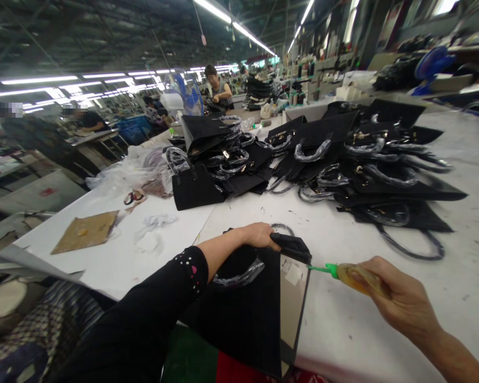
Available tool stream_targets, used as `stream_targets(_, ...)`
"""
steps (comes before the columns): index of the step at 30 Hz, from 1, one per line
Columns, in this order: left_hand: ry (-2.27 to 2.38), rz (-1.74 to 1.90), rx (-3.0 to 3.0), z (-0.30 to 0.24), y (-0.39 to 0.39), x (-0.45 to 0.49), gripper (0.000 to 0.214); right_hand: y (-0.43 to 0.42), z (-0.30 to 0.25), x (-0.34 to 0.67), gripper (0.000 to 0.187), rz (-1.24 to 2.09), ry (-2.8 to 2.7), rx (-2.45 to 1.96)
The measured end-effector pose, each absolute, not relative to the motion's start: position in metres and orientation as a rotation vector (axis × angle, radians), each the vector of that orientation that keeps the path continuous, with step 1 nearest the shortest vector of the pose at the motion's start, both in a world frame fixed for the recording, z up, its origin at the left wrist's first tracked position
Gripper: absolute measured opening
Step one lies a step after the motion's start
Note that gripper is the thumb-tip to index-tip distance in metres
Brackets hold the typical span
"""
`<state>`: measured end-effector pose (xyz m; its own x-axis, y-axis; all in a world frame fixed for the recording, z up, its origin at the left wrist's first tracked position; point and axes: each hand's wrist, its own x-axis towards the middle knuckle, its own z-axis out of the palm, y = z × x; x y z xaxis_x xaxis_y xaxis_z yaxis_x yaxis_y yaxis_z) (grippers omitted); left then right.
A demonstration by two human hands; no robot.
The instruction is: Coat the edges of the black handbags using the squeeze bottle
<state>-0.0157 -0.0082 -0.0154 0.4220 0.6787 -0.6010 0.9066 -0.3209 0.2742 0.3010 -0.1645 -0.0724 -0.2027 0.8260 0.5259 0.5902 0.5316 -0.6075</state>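
Observation:
A black handbag (239, 314) lies in front of me at the table's near edge, its handle wrapped in clear plastic. My left hand (261, 235) grips folded black material at the bag's top, fingers closed over it. Beside that fold, a pale board panel (292, 298) with small whitish patches is exposed along the bag's right side. My right hand (395, 298) is closed around a glue bottle (353, 277) with yellowish contents and a green nozzle. The nozzle tip points left, at the upper right edge of the panel; whether it touches is unclear.
Black handbags with wrapped handles are piled across the far side of the white table (455, 298). To the left lie a brown board (85, 231), scissors (133, 198) and crumpled clear plastic (139, 165). A blue fan (189, 93) and several people stand or sit farther back.

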Motion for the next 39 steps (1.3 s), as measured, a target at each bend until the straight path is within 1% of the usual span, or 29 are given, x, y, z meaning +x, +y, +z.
stream_targets(2,1.335,-0.514,2.100,-0.015,-0.008,-0.016,0.038,-0.165,-0.073,0.302,0.022,0.352,-1.973,-1.109)
stream_targets(6,1.338,-0.519,2.104,-0.016,-0.008,-0.015,0.035,-0.165,-0.072,0.299,0.018,0.241,-2.000,-1.035)
stream_targets(10,1.343,-0.522,2.094,-0.015,-0.007,-0.016,0.034,-0.168,-0.071,0.302,0.019,0.222,-1.996,-1.050)
stream_targets(14,1.346,-0.514,2.086,-0.013,-0.009,-0.015,0.037,-0.173,-0.073,0.308,0.015,0.145,-1.985,-1.119)
stream_targets(18,1.343,-0.524,2.090,-0.013,-0.009,-0.014,0.034,-0.175,-0.080,0.304,0.017,0.149,-2.026,-1.038)
stream_targets(24,1.341,-0.532,2.094,-0.016,-0.007,-0.014,0.035,-0.176,-0.077,0.296,0.016,-0.078,-2.105,-0.947)
stream_targets(30,1.339,-0.534,2.085,-0.014,-0.008,-0.013,0.033,-0.177,-0.068,0.295,0.018,-0.054,-2.112,-0.907)
stream_targets(34,1.344,-0.534,2.081,-0.013,-0.008,-0.012,0.032,-0.178,-0.071,0.298,0.023,-0.002,-2.083,-0.930)
stream_targets(36,1.352,-0.532,2.081,-0.013,-0.008,-0.012,0.032,-0.177,-0.074,0.299,0.022,0.029,-2.076,-0.928)
stream_targets(39,1.358,-0.534,2.081,-0.013,-0.008,-0.012,0.030,-0.175,-0.076,0.300,0.019,-0.029,-2.088,-0.937)
